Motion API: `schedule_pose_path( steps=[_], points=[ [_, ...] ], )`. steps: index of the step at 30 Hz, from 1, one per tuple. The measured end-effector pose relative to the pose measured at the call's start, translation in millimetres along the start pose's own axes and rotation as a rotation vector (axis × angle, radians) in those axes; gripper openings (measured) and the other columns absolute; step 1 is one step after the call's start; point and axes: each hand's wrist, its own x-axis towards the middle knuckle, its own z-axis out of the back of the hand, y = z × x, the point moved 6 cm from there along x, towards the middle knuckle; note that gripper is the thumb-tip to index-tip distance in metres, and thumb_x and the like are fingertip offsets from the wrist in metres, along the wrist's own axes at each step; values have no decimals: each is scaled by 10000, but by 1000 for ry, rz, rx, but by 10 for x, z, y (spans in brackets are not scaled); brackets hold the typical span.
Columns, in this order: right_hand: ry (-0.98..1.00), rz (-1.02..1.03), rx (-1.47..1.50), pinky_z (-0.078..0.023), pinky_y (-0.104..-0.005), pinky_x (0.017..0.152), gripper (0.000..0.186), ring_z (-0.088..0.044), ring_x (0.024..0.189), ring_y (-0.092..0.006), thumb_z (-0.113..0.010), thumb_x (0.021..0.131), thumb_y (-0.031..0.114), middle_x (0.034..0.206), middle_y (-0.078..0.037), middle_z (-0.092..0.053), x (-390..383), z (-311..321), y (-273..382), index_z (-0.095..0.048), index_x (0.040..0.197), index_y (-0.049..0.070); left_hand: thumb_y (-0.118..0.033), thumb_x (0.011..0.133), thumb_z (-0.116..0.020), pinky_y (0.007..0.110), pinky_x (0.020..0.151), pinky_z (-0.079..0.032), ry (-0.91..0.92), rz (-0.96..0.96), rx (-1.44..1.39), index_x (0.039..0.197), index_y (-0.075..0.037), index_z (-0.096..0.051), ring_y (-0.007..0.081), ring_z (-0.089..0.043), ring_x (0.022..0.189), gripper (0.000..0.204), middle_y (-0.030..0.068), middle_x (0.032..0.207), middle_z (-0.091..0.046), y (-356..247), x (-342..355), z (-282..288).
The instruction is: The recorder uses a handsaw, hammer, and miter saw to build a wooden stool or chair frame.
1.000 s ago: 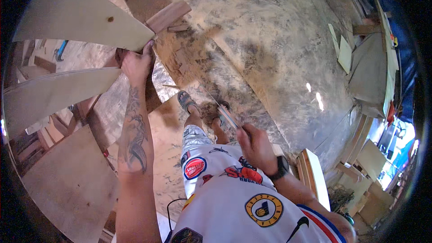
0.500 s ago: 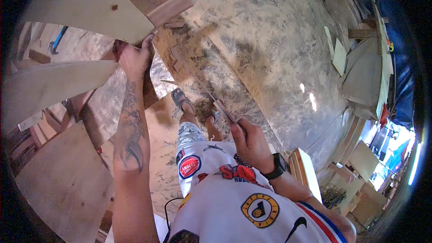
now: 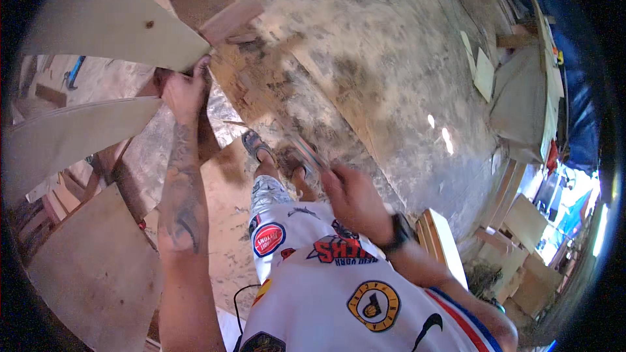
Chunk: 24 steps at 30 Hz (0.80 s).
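At the left, my left hand (image 3: 186, 94) is closed round the narrow corner of a pale plywood panel (image 3: 111, 23) and the dark brown wooden piece (image 3: 207, 132) under it. The thumb lies along the edge; the other fingers are partly hidden. A second curved plywood panel (image 3: 78, 127) ends beside my wrist. In front of my body, my right hand (image 3: 357, 203) grips a slim, straight hand tool (image 3: 306, 152), which points forward and left, away from the wood. Motion smears the tool, so its exact kind is unclear.
A short wooden block (image 3: 231, 19) lies just past the panel corner, and a blue-handled tool (image 3: 75, 73) is on the floor at left. A large plywood sheet (image 3: 98, 267) stands near left. Stacked boards (image 3: 443, 244) are by my right arm. Sawdust covers the floor (image 3: 365, 72).
My right hand and its tool have shifted slightly left and are blurred by motion. My left hand keeps its hold on the panel corner. The whole view has shifted a little.
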Motion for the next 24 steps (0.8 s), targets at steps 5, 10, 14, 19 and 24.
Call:
schedule_pose_path(
  steps=[5, 10, 14, 19, 24],
  points=[
    [-183, 165, 66, -516, -522, 606, 660, -634, 685, -470, -445, 921, 571, 690, -284, -621, 1588, -218, 1034, -679, 795, -33, -600, 779, -669, 473, 757, -509, -90, -101, -118, 969, -13, -704, 406, -662, 856, 618, 235, 885, -685, -210, 24, 28],
    [-241, 73, 85, -467, -487, 602, 507, -606, 682, -456, -529, 944, 412, 694, -282, -594, 813, -179, 442, -615, 750, -48, -571, 763, -704, 466, 778, -505, -73, -56, -87, 991, 3, -692, 398, -661, 880, 618, 242, 912, -682, -193, -71, 127],
    [33, 9, 47, -507, -537, 655, 470, -636, 700, -456, -425, 974, 428, 757, -244, -651, -226, -12, -37, -606, 1085, 9, -584, 764, -698, 485, 783, -496, -108, -77, -103, 971, 17, -689, 406, -650, 904, 636, 248, 920, -678, -163, -36, 133],
    [-119, 19, 90, -485, -487, 603, 573, -618, 694, -470, -475, 952, 464, 674, -294, -591, 1106, -252, 510, -655, 827, -65, -582, 783, -677, 489, 796, -491, -152, -104, -15, 987, 19, -677, 415, -642, 908, 634, 242, 924, -676, -215, -51, 108],
    [-164, 258, 161, -473, -498, 629, 562, -605, 719, -479, -455, 971, 450, 684, -295, -585, 1541, -134, 1022, -620, 812, -63, -582, 775, -679, 482, 806, -491, -98, -103, -109, 1003, 20, -666, 409, -645, 913, 644, 243, 952, -674, -206, -13, 122]
  ],
)
